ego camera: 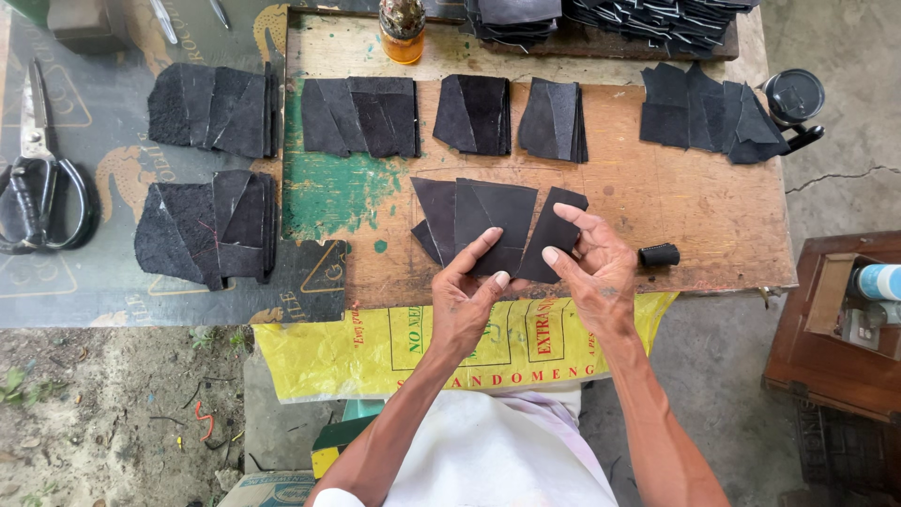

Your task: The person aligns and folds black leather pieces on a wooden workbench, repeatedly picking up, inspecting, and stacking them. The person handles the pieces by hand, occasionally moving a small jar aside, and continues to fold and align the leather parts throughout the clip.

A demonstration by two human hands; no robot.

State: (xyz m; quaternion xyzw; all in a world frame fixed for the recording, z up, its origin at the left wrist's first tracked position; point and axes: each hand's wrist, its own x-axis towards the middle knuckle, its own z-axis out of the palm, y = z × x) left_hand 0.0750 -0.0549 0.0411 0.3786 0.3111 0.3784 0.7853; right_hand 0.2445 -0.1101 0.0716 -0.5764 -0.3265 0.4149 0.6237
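Both hands hold black cut leather pieces above the near edge of a wooden board (pixel 694 216). My left hand (pixel 466 293) pinches a fan of overlapping black pieces (pixel 483 218) at their lower edge. My right hand (pixel 593 268) grips one narrower black piece (pixel 554 230) just right of that fan, thumb and fingers closed on it. A small black cylinder (pixel 660 254) lies on the board right beside my right hand.
Several stacks of black leather pieces (pixel 361 116) lie in rows across the board and the dark mat at left. Large scissors (pixel 38 169) rest at far left. An amber jar (pixel 403 33) and a black tin (pixel 794 95) stand at the back. A yellow sack (pixel 375 347) hangs off the front edge.
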